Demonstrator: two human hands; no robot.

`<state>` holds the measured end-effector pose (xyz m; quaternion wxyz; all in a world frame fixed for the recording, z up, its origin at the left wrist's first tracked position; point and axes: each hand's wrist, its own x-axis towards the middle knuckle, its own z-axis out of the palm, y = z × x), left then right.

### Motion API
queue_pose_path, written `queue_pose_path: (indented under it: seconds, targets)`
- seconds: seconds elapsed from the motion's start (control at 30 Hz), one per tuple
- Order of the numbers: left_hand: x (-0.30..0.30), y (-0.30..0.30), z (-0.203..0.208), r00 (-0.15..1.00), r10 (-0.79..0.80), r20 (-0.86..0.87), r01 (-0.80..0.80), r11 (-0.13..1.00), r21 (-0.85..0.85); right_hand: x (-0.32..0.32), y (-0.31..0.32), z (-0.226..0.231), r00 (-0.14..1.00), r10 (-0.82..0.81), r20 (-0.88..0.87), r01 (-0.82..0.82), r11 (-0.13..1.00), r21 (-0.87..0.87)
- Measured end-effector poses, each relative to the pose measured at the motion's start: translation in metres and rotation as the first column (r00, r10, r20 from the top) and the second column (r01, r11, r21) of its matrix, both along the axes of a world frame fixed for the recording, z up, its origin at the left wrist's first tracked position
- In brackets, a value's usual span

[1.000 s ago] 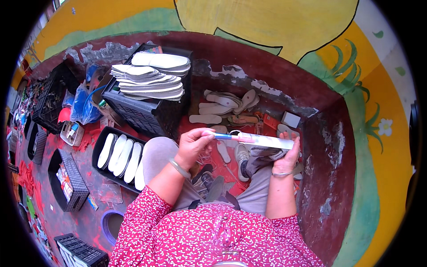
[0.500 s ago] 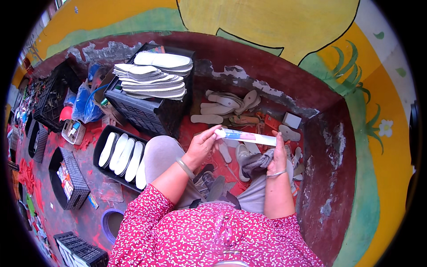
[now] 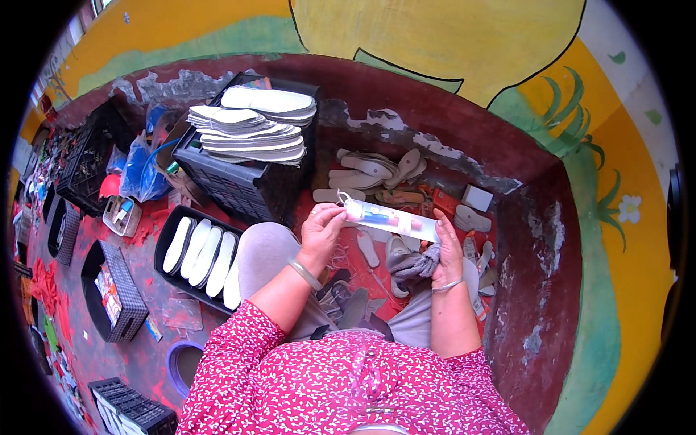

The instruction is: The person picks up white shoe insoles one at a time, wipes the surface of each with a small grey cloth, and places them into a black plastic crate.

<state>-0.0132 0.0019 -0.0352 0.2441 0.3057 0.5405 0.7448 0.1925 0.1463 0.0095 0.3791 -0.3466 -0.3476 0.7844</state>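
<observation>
My left hand pinches the left end of a long, narrow white packet with blue and pink parts showing on it. A thin white strip sticks up from that end, beside my fingertips. At the packet's other end, my right hand grips it between thumb and fingers. A bunched grey knitted cloth lies against my right palm and hangs below the packet; whether my fingers also hold it I cannot tell. The packet is stretched between both hands above my lap, its broad face upward.
White insoles are stacked on a black crate; more stand in a black bin by my knee. Loose soles and a grey shoe lie on the red-stained floor ahead. A maroon wall borders the right side.
The packet has shifted slightly left and tilted more, its broad face showing wider. My left hand has moved a little left, and the thin white strip now shows at that end.
</observation>
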Motion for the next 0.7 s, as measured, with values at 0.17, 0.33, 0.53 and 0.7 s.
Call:
queue_pose_path:
  seconds: [0.17, 0.33, 0.53, 0.7]
  targets:
    - [-0.001, -0.003, 0.011, 0.980, -0.181, 0.080, 0.187, 0.980, -0.070, 0.001, 0.000, 0.001, 1.000, 0.000, -0.031, 0.000, 1.000, 0.006]
    - [-0.004, -0.008, 0.031, 0.871, -0.384, 0.306, 0.436, 0.891, -0.126, -0.002, -0.006, 0.006, 0.995, 0.097, 0.025, -0.098, 0.995, 0.032]
    - [-0.012, -0.007, 0.014, 0.918, -0.277, 0.283, 0.317, 0.942, -0.106, -0.002, -0.011, 0.005, 0.950, 0.310, 0.031, -0.310, 0.951, -0.007]
    - [-0.012, -0.004, 0.013, 0.974, -0.121, 0.193, 0.128, 0.991, -0.024, -0.005, -0.018, 0.001, 0.966, 0.258, -0.003, -0.257, 0.964, -0.060]
